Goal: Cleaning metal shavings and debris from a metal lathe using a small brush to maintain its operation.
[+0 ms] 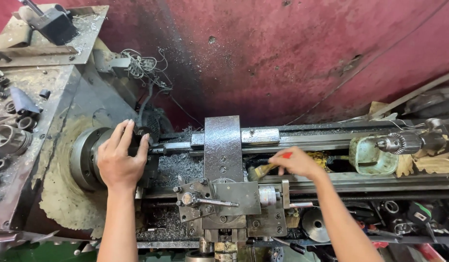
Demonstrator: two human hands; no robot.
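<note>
Brush [261, 170], small, wooden handle with a red end, is sitting in the right hand [297, 162] over the lathe bed [380, 182], just right of the carriage [223, 150]; bristles are pointing left toward the slide. Fingers are closing around the handle in a firm pinch.

Head view: left hand [120, 160] is lying over the chuck [88, 157] at the headstock end, fingers spread and curling round its rim, gripping rather than resting, as far as this angle shows. Swarf [178, 167] is lying thick on the ways between chuck and carriage. Tailstock drill chuck [397, 143] is sitting well apart, far right.

Judgement: sweeping is going best with short strokes pulled away from the chuck, bristles kept low on the ways, left hand holding the chuck steady so nothing is turning under the fingers.
</note>
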